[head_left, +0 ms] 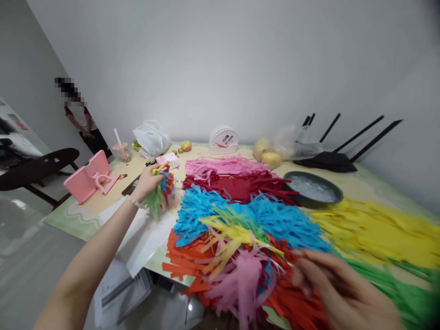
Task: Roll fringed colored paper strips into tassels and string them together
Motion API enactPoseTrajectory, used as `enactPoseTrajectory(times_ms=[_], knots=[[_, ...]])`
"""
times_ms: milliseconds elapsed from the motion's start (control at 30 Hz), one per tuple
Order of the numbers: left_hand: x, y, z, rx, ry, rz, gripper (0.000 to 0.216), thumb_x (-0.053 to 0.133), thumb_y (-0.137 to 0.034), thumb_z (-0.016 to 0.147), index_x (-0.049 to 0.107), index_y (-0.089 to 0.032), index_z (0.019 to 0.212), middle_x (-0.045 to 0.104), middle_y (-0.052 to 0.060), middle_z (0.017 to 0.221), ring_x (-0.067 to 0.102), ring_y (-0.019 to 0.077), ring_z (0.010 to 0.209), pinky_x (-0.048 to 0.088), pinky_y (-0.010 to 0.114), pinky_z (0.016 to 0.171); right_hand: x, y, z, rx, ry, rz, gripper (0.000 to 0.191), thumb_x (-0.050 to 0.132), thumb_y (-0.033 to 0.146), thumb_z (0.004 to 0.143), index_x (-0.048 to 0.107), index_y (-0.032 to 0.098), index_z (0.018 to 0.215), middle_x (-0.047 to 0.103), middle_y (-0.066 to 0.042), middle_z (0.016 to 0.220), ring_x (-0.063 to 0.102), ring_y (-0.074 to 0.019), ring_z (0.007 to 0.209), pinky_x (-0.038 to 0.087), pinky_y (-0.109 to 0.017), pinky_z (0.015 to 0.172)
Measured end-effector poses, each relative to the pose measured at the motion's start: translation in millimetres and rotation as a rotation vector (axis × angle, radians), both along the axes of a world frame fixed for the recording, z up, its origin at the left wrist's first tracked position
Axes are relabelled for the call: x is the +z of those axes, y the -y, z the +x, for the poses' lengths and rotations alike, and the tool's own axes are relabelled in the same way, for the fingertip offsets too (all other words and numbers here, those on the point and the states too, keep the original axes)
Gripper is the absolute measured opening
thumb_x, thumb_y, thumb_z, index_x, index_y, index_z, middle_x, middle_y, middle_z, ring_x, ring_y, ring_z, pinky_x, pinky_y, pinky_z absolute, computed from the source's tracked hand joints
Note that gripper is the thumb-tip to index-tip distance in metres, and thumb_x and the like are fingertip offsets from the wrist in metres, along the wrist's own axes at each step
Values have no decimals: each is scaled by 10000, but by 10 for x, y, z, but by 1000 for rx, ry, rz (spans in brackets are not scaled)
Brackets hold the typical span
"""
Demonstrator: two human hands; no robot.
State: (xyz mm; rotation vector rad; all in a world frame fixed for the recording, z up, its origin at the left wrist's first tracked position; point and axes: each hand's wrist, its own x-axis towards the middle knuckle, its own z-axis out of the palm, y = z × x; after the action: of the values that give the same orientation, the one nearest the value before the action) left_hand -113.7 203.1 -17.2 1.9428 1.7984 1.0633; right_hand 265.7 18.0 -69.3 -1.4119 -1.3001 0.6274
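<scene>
On the left, my left hand (148,183) is closed around a multicoloured paper tassel (161,191), its green, blue and orange strips hanging below the fingers. A yellow twisted end of it sticks out above the hand. My right hand (338,282), blurred, has its fingers pinched together at the lower right. Beside those fingertips a thin pale string seems to run toward a second tassel of pink, yellow and green strips (248,272). This tassel lies over fringed orange-red paper (185,250) and fringed blue paper (202,215). What the right fingertips hold is partly hidden by blur.
Behind lie dark red (237,185) and pink fringed paper (223,166). Yellow (385,229) and green fringes (395,286) are to the right, near a dark bowl (312,189). A pink stand (90,176), drink cup (122,152) and white bag (151,138) stand left. A person (79,114) stands beyond.
</scene>
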Motion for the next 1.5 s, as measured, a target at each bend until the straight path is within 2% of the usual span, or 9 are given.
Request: enactPoseTrajectory(times_ms=[167,333,500,767,900,1033,1133,1367,1500], knots=[[294,836,640,-297,477,-126,282,733,-306,744,694,-146,972,701,41,884,648,190,788,517,266,704,556,-368,-579,333,-52,134,261,616,428,868,677,185,941,638,-5,568,596,-148,496,489,-243,499],[340,1317,1175,-415,630,-233,252,794,-272,687,667,-136,857,628,-7,780,560,118,700,452,214,655,756,-528,-867,495,-93,186,264,597,396,887,662,166,997,628,15,602,532,-114,481,410,-216,469],[291,1398,1292,-445,806,-293,299,868,-267,590,666,-124,759,629,-14,702,561,112,661,443,209,639,782,-482,-808,523,-92,186,214,624,380,856,650,168,869,603,19,585,530,-112,488,387,-216,469],[60,1369,1329,-522,1051,-557,432,910,-381,533,752,-89,809,739,83,762,666,182,674,513,282,706,739,-548,-737,637,-391,136,277,735,442,726,656,186,796,549,56,520,520,-107,433,442,-235,463],[77,1449,1379,-444,1102,-471,417,933,-333,504,746,-108,802,736,55,750,667,167,678,514,261,707,693,-406,-692,504,-305,191,212,696,378,792,728,173,838,606,31,559,514,-99,460,412,-221,455],[102,1592,1365,-303,1126,-332,342,880,-316,621,726,-133,865,724,32,776,653,151,678,512,256,686,656,-126,-676,265,-71,301,182,654,293,855,775,185,938,765,-34,813,664,-138,648,513,-237,617],[100,1688,1371,-260,1086,-243,307,860,-306,652,720,-140,869,705,14,779,624,131,683,490,228,668,624,18,-724,263,68,344,197,622,240,877,784,182,975,788,-51,930,710,-156,725,536,-237,672],[67,1756,1410,-255,974,-178,244,834,-290,667,736,-151,841,689,0,775,579,116,695,455,212,691,594,59,-783,261,122,311,217,591,227,874,788,152,929,761,-34,751,609,-119,527,467,-212,526],[41,1779,1393,-305,740,-75,152,762,-254,736,744,-155,850,697,24,819,586,147,746,444,235,715,596,60,-755,297,110,207,218,581,243,857,775,148,887,603,17,535,491,-97,453,366,-209,455]])
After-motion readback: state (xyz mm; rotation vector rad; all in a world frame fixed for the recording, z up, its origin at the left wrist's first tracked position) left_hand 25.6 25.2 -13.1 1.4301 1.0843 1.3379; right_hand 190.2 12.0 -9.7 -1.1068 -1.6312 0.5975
